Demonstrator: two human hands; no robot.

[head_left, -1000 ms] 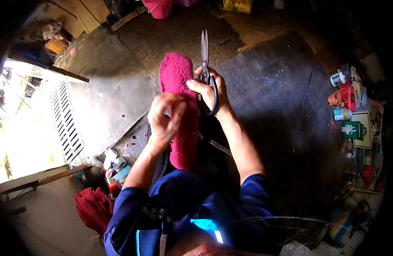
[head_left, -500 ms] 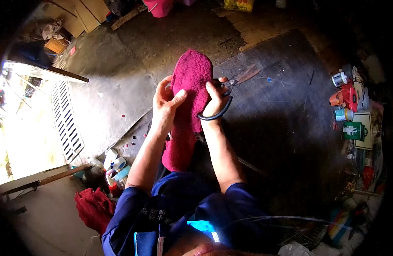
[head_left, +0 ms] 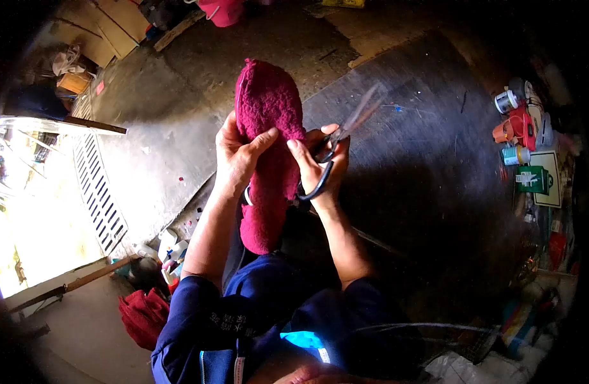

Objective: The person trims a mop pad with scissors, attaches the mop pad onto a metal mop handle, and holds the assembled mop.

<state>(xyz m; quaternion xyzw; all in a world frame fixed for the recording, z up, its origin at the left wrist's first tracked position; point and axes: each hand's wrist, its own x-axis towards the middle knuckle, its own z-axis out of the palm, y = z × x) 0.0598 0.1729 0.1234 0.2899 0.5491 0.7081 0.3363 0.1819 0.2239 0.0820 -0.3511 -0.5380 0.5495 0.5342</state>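
"What's there, counted from the near side?"

"One navy shirt (head_left: 269, 281) in front, and one dark red cloth (head_left: 144, 317) at near left. Then one long magenta plush piece (head_left: 272, 174) in the middle, its near end close to the shirt and its length running toward the far side. One pair of scissors (head_left: 347, 127) with black handles sits just right of it. Beyond, I count one green box (head_left: 532, 179) at the right and one pink bucket (head_left: 222, 11) at the far edge, left of centre."

"What differs from a second ago?"

"In that earlier view the left hand (head_left: 238, 150) is over the plush and the blades point straight to the far side. Now that hand is at the plush's left edge, and the blades slant far and right. Since half a second ago, the plush's far end leans farther left."

"And the two hands?"

"The left is partly curled, gripping the plush, thumb on top; its fingertips are hidden. The right hand (head_left: 313, 169) is bent around the scissors' handles, its thumb against the plush's right edge. Whether fingers pass through the loops, I can't tell."
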